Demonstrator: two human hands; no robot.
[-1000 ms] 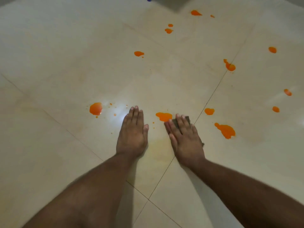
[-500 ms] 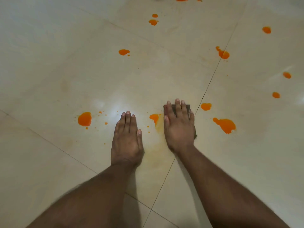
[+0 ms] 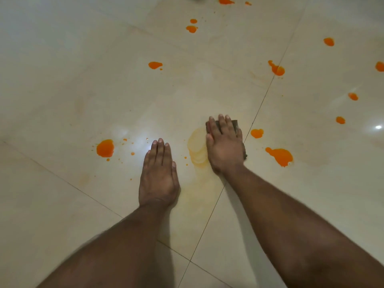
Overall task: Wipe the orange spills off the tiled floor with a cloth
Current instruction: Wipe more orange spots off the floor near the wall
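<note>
Both hands lie flat on the tiled floor (image 3: 62, 90) with straight fingers: the left hand (image 3: 159, 175) presses bare tile, the right hand (image 3: 225, 147) presses a dark cloth (image 3: 234, 123), which it hides except for its far edge and right side. A pale yellowish smear (image 3: 197, 148) lies between the hands, touching the cloth's left side. To the right sits a large orange spill (image 3: 280, 155), to the left a round one (image 3: 105, 148), with smaller spots (image 3: 154, 65) farther off. One spot (image 3: 380, 66) is cut by the right edge.
</note>
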